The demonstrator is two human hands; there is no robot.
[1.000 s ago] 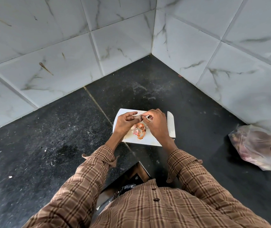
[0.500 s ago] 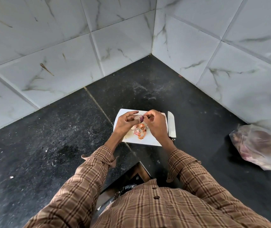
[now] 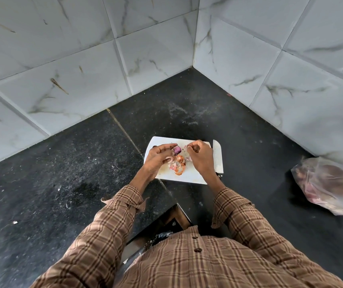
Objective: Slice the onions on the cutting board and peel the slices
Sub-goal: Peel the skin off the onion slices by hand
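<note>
one white cutting board [image 3: 187, 177], rectangular with rounded corners, flat on a black speckled stone counter [image 3: 62, 173] in the corner of two walls of white marble-veined tile [image 3: 62, 59].

one knife [image 3: 218, 157], broad pale blade, lying flat along the board's right edge; handle mostly hidden behind the right wrist.

two bare hands over the board, apart from each other. left hand [image 3: 158, 159] has its fingers curled round a purple onion piece [image 3: 176, 150], which sticks out past the fingertips; a pale ring-shaped slice sits at the thumb, held or just touching, cannot tell. right hand [image 3: 199, 156] has fingertips drawn together in a pinch on a thin pale scrap of onion skin [image 3: 185, 148], too small to make out further.

between the hands, on the board: one loose heap of peelings [image 3: 178, 166], orange-pink, papery, curled. piece count not readable.

one clear plastic bag [image 3: 330, 183], crumpled, on the counter well to the right against the wall; holds reddish-brown rounded lumps, blurred through the film, number unclear.

both sleeves brown plaid cloth [image 3: 187, 267], cuffs unbuttoned.
</note>
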